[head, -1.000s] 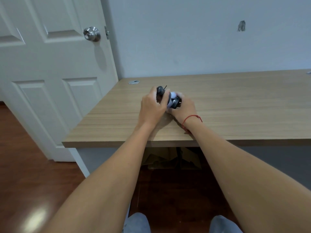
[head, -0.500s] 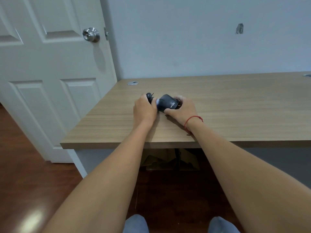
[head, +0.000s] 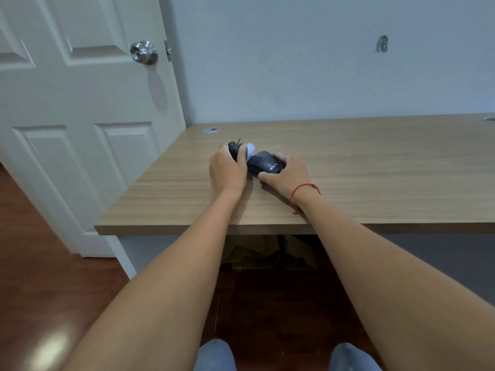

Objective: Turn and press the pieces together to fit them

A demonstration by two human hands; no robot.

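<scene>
Mouse (head: 266, 163), black, lies on the desk (head: 375, 167) inside the right hand (head: 288, 174) grip, thumb and fingers pinching its sides. Left hand (head: 227, 170) grip is closed round the bundled cable (head: 233, 149) and a pale piece (head: 251, 151), just left of the mouse. Judgement: steady the mouse flat while the left hand works; avoid straining the cable.

My wooden desk (head: 375, 167) carries a black mouse (head: 265, 163) near its left end and a grommet (head: 210, 130) behind.
</scene>
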